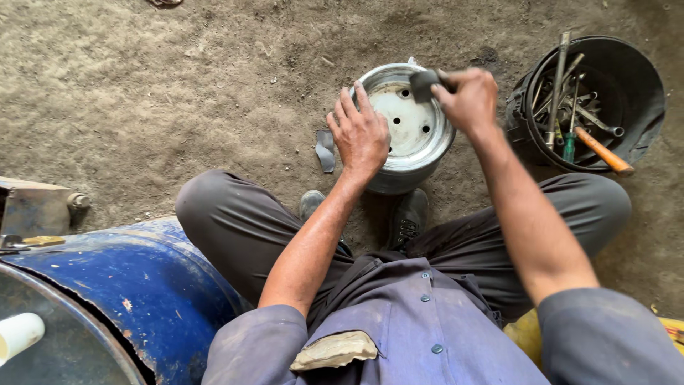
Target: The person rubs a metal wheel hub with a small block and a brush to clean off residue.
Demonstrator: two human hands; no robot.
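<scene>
A round metal wheel rim with several holes in its white centre stands on the dirt ground between my feet. My left hand rests flat on the rim's near left edge, fingers spread. My right hand is closed on a dark hammer head, held over the rim's far edge. The hammer's handle is hidden inside my fist.
A black bucket at the right holds wrenches, metal rods and an orange-handled tool. A small bent metal strip lies left of the rim. A blue drum sits at the lower left, a metal block beside it.
</scene>
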